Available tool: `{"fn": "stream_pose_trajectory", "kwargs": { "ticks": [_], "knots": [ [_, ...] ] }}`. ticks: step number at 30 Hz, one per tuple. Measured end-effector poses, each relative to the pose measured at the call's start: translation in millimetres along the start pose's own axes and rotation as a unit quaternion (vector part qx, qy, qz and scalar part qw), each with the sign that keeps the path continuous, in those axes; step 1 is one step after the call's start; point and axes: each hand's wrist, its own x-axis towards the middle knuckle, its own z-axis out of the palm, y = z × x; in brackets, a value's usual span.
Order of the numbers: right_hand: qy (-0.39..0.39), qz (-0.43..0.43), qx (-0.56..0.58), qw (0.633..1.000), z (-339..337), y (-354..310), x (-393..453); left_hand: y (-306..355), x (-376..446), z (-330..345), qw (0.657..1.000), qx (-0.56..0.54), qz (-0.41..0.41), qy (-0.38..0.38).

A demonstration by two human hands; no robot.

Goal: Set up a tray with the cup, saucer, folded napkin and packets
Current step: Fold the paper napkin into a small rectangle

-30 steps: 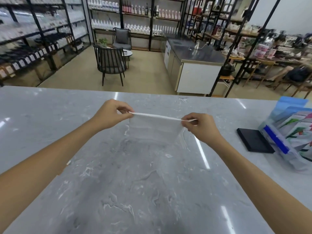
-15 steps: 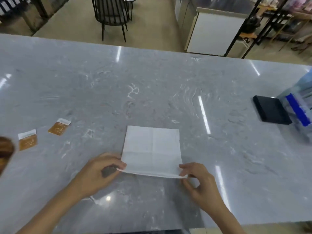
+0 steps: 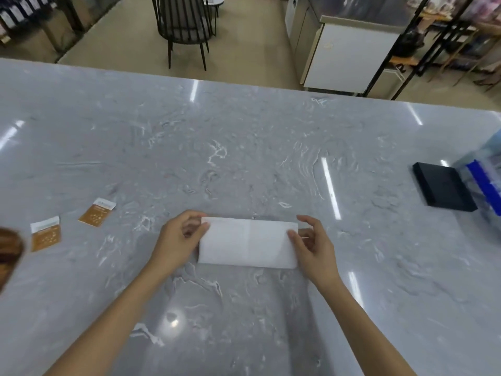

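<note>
A white paper napkin point(image 3: 248, 242) lies folded in half as a wide strip on the grey marble counter point(image 3: 244, 147). My left hand point(image 3: 179, 240) pinches its left end, thumb and fingers on the top corner. My right hand point(image 3: 311, 245) holds the right end the same way. Two brown-and-white packets point(image 3: 97, 216) point(image 3: 45, 236) lie flat to the left. A brown wooden edge point(image 3: 9, 253), possibly the tray, shows at the far left border. No cup or saucer is in view.
A black flat box point(image 3: 442, 189) sits at the right, next to a clear plastic bag with blue trim point(image 3: 485, 183). Beyond the counter's far edge stand a black chair point(image 3: 184, 25) and a white cabinet point(image 3: 349, 55).
One second ago both hands held the napkin up in the air. It was then laid flat as a square, and its near edge has now been folded over to the far edge.
</note>
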Motion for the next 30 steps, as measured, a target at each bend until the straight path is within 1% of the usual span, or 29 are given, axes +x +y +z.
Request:
{"fn": "stream_pose_trajectory", "kwargs": {
  "ticks": [3, 5, 8, 12, 18, 22, 24, 25, 27, 29, 30],
  "knots": [
    [0.003, 0.041, -0.043, 0.998, 11.5, 11.0, 14.7, -7.9, 12.2, 6.7, 0.998, 0.059, -0.025, 0.012],
    [0.020, 0.054, -0.056, 0.997, 16.2, 16.9, 15.8, -9.2, 15.1, 6.8, 0.996, 0.083, -0.028, 0.016],
    [0.050, 0.049, -0.059, 0.996, 20.8, 21.2, 10.9, -11.2, 15.1, 7.4, 0.996, 0.086, -0.024, 0.024],
    [0.082, 0.046, -0.051, 0.994, 25.7, 20.4, 6.7, -16.8, 13.8, 12.1, 0.995, 0.083, -0.017, 0.057],
    [0.112, 0.056, -0.044, 0.991, 30.2, 18.9, 8.8, -19.7, 15.1, 17.5, 0.994, 0.066, -0.016, 0.087],
    [0.126, 0.061, -0.056, 0.989, 33.3, 17.8, 9.2, -20.4, 15.4, 21.3, 0.991, 0.073, -0.006, 0.111],
    [0.126, 0.069, -0.077, 0.987, 32.9, 15.5, 9.4, -19.7, 13.8, 23.9, 0.987, 0.099, 0.012, 0.122],
    [0.120, 0.073, -0.096, 0.985, 32.8, 13.1, 8.8, -19.7, 11.7, 25.2, 0.983, 0.129, 0.029, 0.129],
    [0.114, 0.053, -0.181, 0.975, 34.0, 8.3, 5.8, -20.2, 5.3, 28.9, 0.961, 0.223, 0.070, 0.150],
    [0.125, -0.024, -0.271, 0.954, 38.8, 3.5, 0.8, -18.8, -3.0, 35.5, 0.929, 0.304, 0.131, 0.163],
    [0.125, -0.077, -0.294, 0.944, 44.1, 0.2, -2.3, -17.3, -6.8, 40.7, 0.920, 0.317, 0.172, 0.155]
  ]
}}
